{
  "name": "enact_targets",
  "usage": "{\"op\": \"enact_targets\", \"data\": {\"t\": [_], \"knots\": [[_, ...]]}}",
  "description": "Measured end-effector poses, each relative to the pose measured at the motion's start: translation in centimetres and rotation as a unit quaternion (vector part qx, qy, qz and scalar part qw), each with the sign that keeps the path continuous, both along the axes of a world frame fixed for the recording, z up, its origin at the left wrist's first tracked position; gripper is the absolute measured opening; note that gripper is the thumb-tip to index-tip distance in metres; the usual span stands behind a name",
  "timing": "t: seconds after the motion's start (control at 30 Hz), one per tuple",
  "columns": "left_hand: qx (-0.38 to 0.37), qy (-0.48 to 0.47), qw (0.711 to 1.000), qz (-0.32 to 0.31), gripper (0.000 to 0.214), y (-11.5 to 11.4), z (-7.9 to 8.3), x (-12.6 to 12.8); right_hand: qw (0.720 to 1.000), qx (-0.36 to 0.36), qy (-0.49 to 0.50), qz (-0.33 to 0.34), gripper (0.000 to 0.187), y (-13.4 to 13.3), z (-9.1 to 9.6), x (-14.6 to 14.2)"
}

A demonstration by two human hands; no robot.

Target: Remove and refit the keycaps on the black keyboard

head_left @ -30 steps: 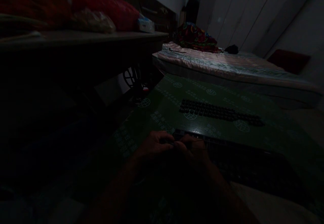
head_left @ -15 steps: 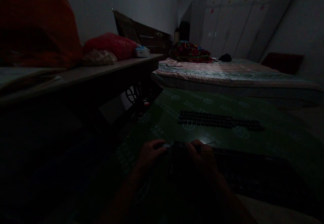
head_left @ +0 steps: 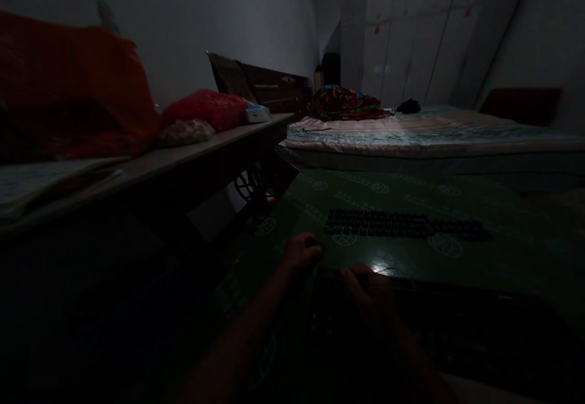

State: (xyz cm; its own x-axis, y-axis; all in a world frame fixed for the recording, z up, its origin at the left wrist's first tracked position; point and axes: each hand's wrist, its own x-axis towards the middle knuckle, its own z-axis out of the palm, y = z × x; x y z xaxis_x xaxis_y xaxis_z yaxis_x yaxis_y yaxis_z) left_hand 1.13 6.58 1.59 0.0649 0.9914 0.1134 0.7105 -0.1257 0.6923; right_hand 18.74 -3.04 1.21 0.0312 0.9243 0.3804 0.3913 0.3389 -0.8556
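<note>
Very dim light leaves much of the detail dark. A black keyboard (head_left: 466,312) lies at the near right of the green table, its left end close to my hands. My right hand (head_left: 375,297) is closed at the keyboard's upper edge, thumb toward me, and seems to grip it. Just beyond the keyboard's left corner, my left hand (head_left: 301,251) has its fingers pinched together; a small dark thing at the fingertips is too dim to name. Loose black keycaps (head_left: 379,222) lie in several neat rows farther back.
The green table (head_left: 297,209) carries printed globe marks. Along the left wall runs a bench (head_left: 201,151) with an orange bag (head_left: 77,87), a red bag (head_left: 210,108) and papers (head_left: 41,181). A bed (head_left: 411,133) stands beyond the table.
My left hand has moved away from the keyboard's corner, forward and to the right. My right hand stays at the keyboard's upper edge. The view has tilted slightly up.
</note>
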Motion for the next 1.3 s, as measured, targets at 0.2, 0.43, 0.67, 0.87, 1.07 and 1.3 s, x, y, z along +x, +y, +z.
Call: {"op": "enact_targets", "data": {"t": [0.2,0.43,0.67,0.87,1.07,1.3], "knots": [[0.018,0.029,0.999,-0.033,0.018,2.6,-1.7,0.9,1.0,-0.011,0.0,0.007,0.036,0.1,-0.1,0.1],[0.054,0.086,0.993,-0.065,0.015,3.5,-1.6,0.7,0.999,0.026,-0.029,0.003,0.037,0.1,-0.1,-0.2],[0.076,0.112,0.987,-0.084,0.014,4.1,-2.0,0.7,0.998,0.047,-0.048,0.003,0.039,0.1,-0.3,-0.3],[0.086,0.124,0.982,-0.116,0.014,4.4,-2.1,0.6,0.997,0.055,-0.049,0.007,0.038,0.1,-0.7,-0.4],[0.095,0.126,0.979,-0.129,0.013,4.6,-2.3,0.6,0.998,0.04,-0.046,0.01,0.036,0.0,-0.5,-0.4],[0.103,0.121,0.981,-0.113,0.014,4.6,-2.8,0.5,0.997,0.056,-0.052,0.008,0.035,0.1,-0.6,-0.4]]}}
